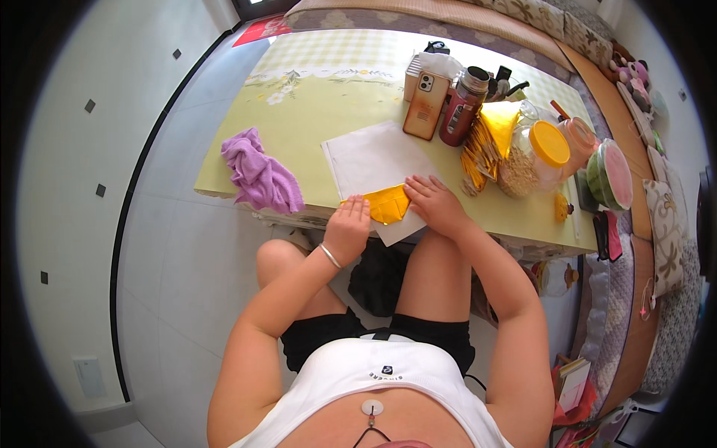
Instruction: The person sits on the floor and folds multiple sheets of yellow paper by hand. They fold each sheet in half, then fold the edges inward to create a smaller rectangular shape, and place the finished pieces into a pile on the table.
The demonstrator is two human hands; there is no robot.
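Gold folded sheet, shiny, creased

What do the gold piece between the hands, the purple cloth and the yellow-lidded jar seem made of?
Gold piece: probably foil paper, shiny with creases. Purple cloth: matte fabric, perhaps towelling, in soft rumpled folds. Jar: see-through, smooth glass or plastic; I can't tell which.

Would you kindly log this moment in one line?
left hand: on folded gold foil; right hand: at its right end; beneath: white paper sheet

Left hand and right hand lie palm-down.
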